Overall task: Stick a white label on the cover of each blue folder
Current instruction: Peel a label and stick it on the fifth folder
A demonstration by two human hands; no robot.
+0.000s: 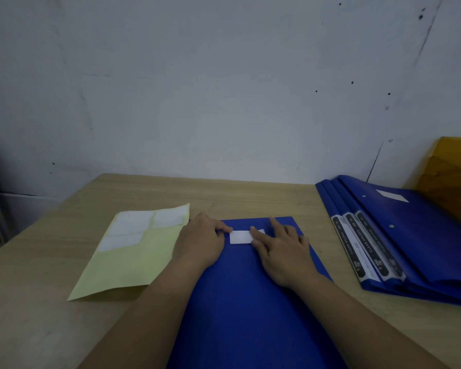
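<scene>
A blue folder (245,302) lies flat in front of me on the wooden table (264,198). A white label (239,237) sits on its cover near the far edge. My left hand (200,241) rests at the folder's left edge, its fingertips touching the label's left end. My right hand (282,251) lies flat on the cover with spread fingers, and fingertips press on the label's right end. To the left lies a pale yellow backing sheet (133,257) that carries a few white labels (132,223).
A stack of blue folders (415,243) lies at the right of the table; the top one bears a white label (391,195). A yellow-brown object (453,177) stands behind the stack. A grey wall (224,89) rises directly behind the table.
</scene>
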